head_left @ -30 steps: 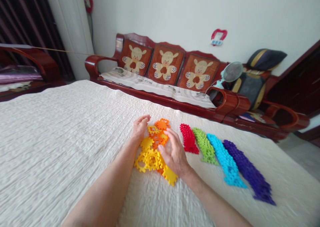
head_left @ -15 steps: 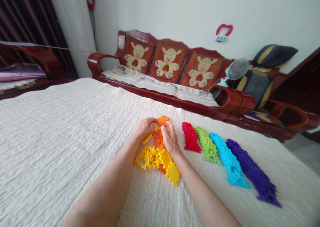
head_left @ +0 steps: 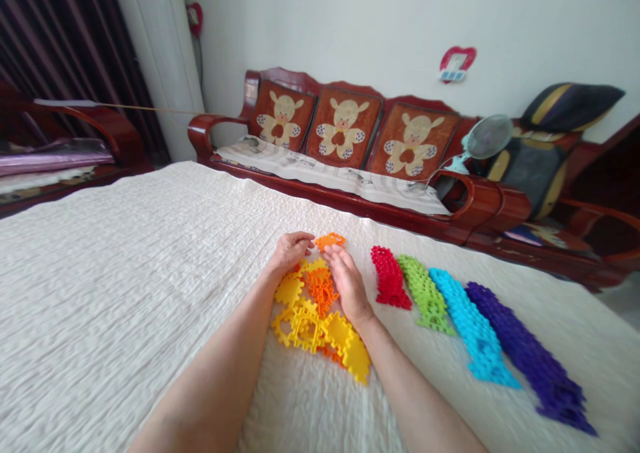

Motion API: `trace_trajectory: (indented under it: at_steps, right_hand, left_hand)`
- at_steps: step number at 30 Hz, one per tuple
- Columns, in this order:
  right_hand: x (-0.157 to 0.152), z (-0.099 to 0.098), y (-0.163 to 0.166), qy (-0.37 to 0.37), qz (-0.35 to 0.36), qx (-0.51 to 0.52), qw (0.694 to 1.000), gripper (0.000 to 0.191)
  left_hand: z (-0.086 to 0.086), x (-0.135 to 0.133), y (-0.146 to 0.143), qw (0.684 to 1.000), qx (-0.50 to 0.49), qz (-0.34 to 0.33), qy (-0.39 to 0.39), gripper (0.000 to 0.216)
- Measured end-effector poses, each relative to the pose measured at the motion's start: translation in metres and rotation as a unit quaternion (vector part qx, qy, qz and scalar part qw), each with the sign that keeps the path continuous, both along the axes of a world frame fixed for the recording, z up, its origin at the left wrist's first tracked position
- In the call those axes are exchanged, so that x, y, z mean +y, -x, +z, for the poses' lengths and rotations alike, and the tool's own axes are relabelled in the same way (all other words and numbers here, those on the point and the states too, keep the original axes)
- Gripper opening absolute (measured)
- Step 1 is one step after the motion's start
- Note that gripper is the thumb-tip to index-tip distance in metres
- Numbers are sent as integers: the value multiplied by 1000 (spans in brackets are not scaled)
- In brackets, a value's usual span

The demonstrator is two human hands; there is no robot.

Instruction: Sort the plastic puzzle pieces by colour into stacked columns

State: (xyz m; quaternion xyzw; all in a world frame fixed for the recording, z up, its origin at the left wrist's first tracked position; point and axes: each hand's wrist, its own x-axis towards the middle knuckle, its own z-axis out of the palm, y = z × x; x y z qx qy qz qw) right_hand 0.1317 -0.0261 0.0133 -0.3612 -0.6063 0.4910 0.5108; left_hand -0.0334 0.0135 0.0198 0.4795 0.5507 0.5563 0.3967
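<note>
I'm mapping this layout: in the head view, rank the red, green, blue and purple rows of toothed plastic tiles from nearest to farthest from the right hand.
1. Red row: just right of the right hand.
2. Green row: next one rightward.
3. Blue row: third along.
4. Purple row: farthest right.

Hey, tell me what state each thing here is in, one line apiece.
Left hand, bent, grip unclear
Right hand, open
Far orange piece, at the hands, held or not unclear
Yellow pieces, loose, overlapping
Nearer orange pieces, loose among the yellow
Red row, lined up
Green row, lined up
Blue row, lined up
Purple row, lined up
Cushions, propped upright
Fan, running or not unclear
</note>
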Motion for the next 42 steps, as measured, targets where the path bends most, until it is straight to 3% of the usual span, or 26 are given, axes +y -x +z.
trace_trajectory:
  at_steps: [4, 6, 18, 22, 27, 31, 37, 42]
  right_hand:
    - [11, -3, -6, 84, -121, 83, 986, 48]
    - [13, -3, -8, 101, -141, 105, 979, 44]
    - [7, -4, -7, 48, -99, 56, 992, 40]
    - [6, -3, -7, 37, -102, 45, 993, 41]
    - [7, -4, -7, 46, -99, 55, 993, 41]
    - [9, -6, -7, 43, -102, 45, 993, 41]
    - [6, -4, -7, 16, -91, -1, 996, 44]
    - [-6, 0, -5, -41, -31, -91, 995, 40]
  left_hand:
    - [-1, 2, 0, 1000, -10, 8, -4, 22]
    - [-2, 3, 0, 1000, -13, 7, -3, 22]
    - [-2, -1, 4, 994, -110, 14, -23, 20]
    - [-2, -12, 10, 998, -63, 29, -12, 20]
    - [-9, -39, 26, 991, 54, 115, -32, 23]
    - [-13, -51, 27, 991, 104, 78, -28, 25]
    - [-12, -45, 23, 989, 139, 41, -23, 26]
    - [-12, -41, 23, 981, 184, 45, -35, 28]
